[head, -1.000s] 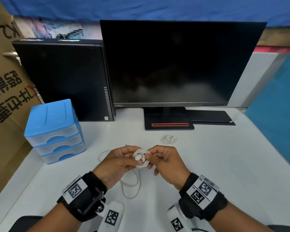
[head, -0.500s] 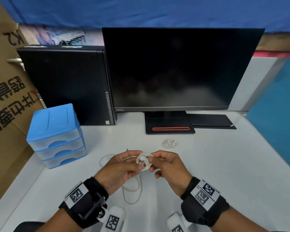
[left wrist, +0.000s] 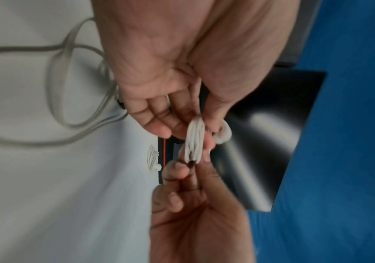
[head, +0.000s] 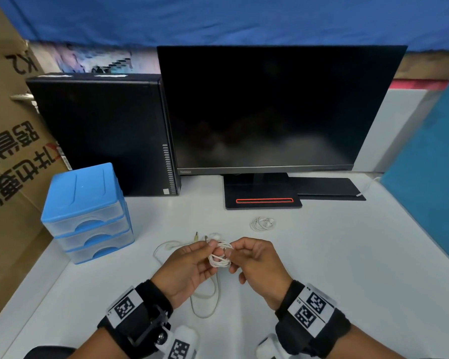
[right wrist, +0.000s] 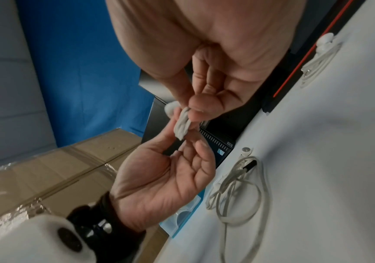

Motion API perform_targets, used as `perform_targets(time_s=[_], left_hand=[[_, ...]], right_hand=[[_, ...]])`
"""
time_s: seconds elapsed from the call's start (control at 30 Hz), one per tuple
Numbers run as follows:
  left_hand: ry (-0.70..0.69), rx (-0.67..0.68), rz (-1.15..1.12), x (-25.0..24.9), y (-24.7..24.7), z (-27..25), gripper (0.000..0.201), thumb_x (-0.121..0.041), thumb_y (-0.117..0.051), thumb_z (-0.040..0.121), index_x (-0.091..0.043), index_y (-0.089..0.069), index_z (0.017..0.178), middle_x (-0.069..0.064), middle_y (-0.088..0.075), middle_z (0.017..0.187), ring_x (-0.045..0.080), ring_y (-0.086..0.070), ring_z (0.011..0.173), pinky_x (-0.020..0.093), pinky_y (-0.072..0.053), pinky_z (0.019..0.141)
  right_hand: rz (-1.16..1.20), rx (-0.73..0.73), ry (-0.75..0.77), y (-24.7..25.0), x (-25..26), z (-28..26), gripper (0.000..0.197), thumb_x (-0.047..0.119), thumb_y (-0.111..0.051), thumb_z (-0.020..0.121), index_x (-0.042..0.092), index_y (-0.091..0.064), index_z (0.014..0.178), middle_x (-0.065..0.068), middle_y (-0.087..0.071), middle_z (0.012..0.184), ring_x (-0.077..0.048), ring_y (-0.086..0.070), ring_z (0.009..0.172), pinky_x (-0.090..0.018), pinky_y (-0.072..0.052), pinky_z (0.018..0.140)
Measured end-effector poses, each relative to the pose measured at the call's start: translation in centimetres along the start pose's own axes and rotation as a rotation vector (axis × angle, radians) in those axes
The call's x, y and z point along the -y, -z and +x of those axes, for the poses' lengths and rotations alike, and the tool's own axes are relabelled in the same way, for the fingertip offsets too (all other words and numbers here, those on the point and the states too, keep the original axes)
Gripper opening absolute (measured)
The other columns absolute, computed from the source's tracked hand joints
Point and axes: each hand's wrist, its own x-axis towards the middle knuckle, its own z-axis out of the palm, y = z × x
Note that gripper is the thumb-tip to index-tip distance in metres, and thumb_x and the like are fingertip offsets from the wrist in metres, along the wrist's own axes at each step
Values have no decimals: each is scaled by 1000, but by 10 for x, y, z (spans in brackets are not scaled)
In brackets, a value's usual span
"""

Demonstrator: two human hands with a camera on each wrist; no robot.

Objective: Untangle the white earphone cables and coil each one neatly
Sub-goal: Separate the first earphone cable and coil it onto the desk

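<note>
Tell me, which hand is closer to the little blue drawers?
Left. The left hand is on the same side as the blue drawers; the right hand is farther away, across the cable bundle both hands pinch.

White cables on a pale grey desk (head: pixel 347 255)

A blue-topped drawer unit (head: pixel 84 211) with clear drawers, a black monitor (head: pixel 278 104) with a red-outlined base slot, and black-and-white square-patterned wristbands (head: pixel 310 307) are seen

Centre frame: right hand (right wrist: pixel 215 74) and left hand (right wrist: pixel 164 181) pinch a small wound cable bundle (right wrist: pixel 183 124) between fingertips, an earbud (right wrist: pixel 170 107) at its upper end. Lower right: loose cable (right wrist: pixel 240 188) on counter (right wrist: pixel 328 160). Upper right: coiled earphones (right wrist: pixel 317 60).
</note>
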Motion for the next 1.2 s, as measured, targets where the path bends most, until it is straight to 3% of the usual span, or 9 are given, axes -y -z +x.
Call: perform_targets(time_s=[0.1,0.27,0.33,0.47,0.73,0.87,0.97,1.1,1.2], left_hand=[[3,-63,33,2,1,2,27,-28,-68,82,-6,-73,98,10,-74,98,14,-70,80,28,-51,83],[167,-39,47,3,2,0,27,-32,-70,84,-11,-75,101,7,-73,97,13,-67,78,26,-52,75],[160,-10,85,0,3,-1,21,-25,-75,78,-12,-78,93,5,-74,96,13,-69,79,26,-51,77],[90,-7,170,-5,3,-2,32,-11,-78,70,-6,-76,101,13,-74,102,17,-71,84,27,-51,77],[81,-7,298,-13,-3,11,27,-4,-76,77,-6,-72,104,12,-74,96,18,-67,81,25,-52,73],[109,74,537,-23,-29,34,21,-19,-79,80,-10,-75,98,5,-74,90,13,-64,75,24,-49,69],[212,167,462,-33,-45,53,17,-18,-72,86,-10,-73,101,6,-73,96,14,-65,75,25,-52,70],[161,172,527,-34,-55,75,12,-9,-76,82,-13,-73,94,7,-73,93,12,-64,71,23,-53,66],[176,198,540,-25,-61,81,13,-26,-73,86,-14,-71,92,6,-74,91,15,-68,75,30,-56,73]], right_hand=[[-18,-11,0,-1,-2,-1,10,9,-66,90,4,-72,84,-12,-67,69,-12,-56,57,-23,-40,44],[-15,-28,-47,0,-3,-2,12,8,-66,90,-2,-71,87,-8,-69,69,-12,-56,55,-23,-40,43],[-18,-24,-63,0,-3,-1,13,9,-66,90,-4,-70,88,-6,-68,67,-13,-56,55,-23,-40,43],[-47,-16,-50,1,-3,0,12,8,-66,90,-3,-69,89,-6,-65,63,-12,-56,54,-23,-40,43],[-127,8,-54,15,-1,10,13,8,-66,91,-4,-70,88,-7,-66,65,-11,-56,53,-22,-41,42],[-222,-32,-72,37,7,26,14,6,-68,89,-8,-67,87,-7,-65,63,-10,-54,49,-22,-40,42],[-241,-64,-102,59,17,36,14,7,-68,89,-7,-68,87,-10,-66,70,-11,-56,51,-21,-42,43],[-261,-53,-115,77,27,40,12,7,-66,90,-3,-71,86,-9,-67,71,-11,-56,52,-20,-44,45],[-300,-45,-108,82,29,42,11,8,-67,90,0,-71,83,-7,-67,69,-10,-56,52,-20,-44,45]])
